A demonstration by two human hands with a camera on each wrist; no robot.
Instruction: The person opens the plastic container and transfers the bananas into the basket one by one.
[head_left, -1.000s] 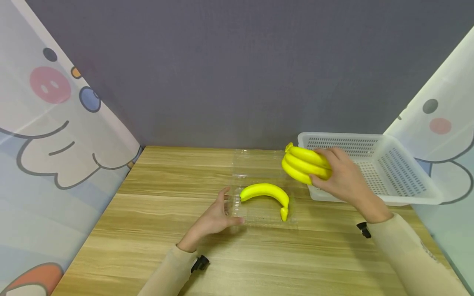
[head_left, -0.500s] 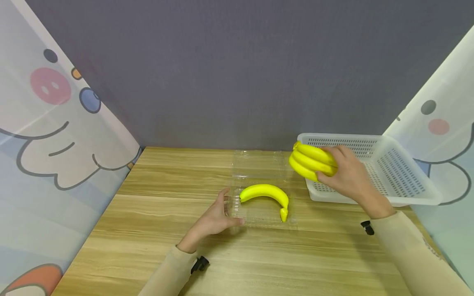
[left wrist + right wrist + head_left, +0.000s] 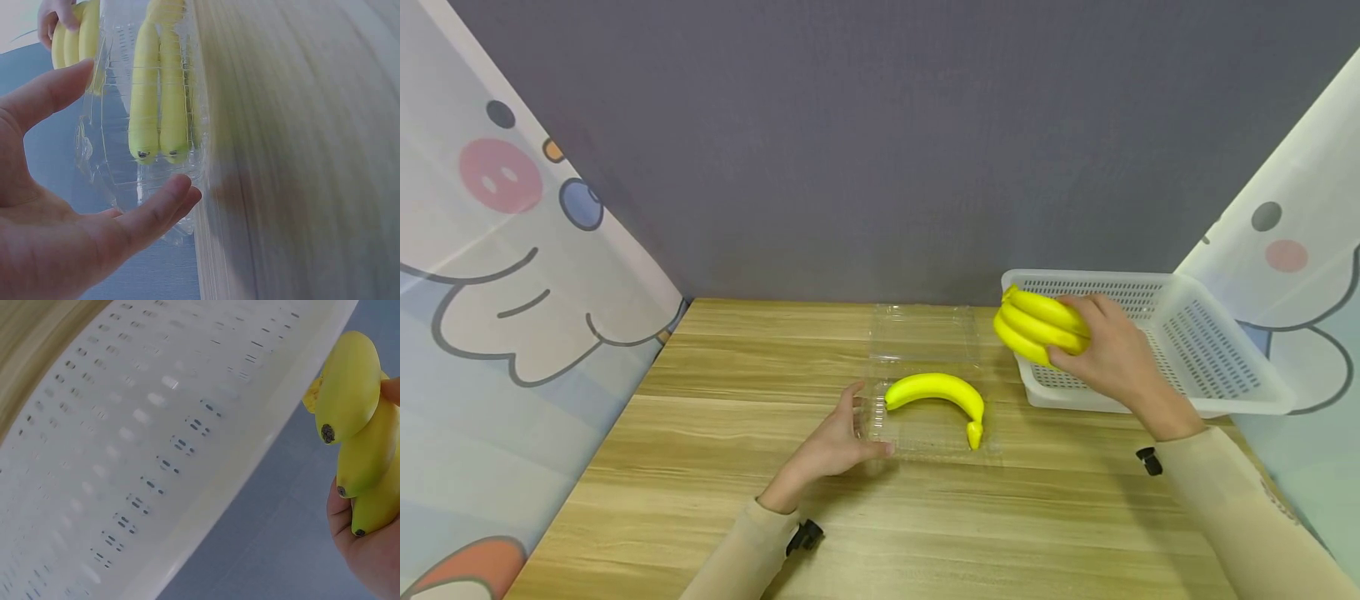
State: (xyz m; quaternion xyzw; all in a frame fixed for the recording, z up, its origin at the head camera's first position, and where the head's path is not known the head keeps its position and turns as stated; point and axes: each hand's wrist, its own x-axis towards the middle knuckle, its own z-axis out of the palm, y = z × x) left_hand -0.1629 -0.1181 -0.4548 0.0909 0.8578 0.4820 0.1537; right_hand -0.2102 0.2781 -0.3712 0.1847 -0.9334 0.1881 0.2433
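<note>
A bunch of yellow bananas (image 3: pixel 1037 327) is gripped from the right by my right hand (image 3: pixel 1108 354), over the left end of the white basket (image 3: pixel 1232 404). In the right wrist view the bunch's blunt tips (image 3: pixel 350 481) show beside the basket wall. A clear plastic clamshell box (image 3: pixel 925 454), its lid laid back, lies left of the basket with a curved banana (image 3: pixel 940 387) in its near half. Thumb and fingers of my left hand (image 3: pixel 835 442) are spread about the box's left end. Through the plastic, the left wrist view shows two banana shapes (image 3: pixel 145 112) side by side.
The basket's slotted floor (image 3: pixel 1153 358) shows right of my right hand. A grey wall (image 3: pixel 850 167) rises behind the wooden table (image 3: pixel 737 358), and cartoon-printed panels (image 3: pixel 512 292) stand at both sides.
My right hand has carried the banana bunch a short way right, from beside the box's lid to over the basket's left end. My left hand, the box and the banana in it stay put.
</note>
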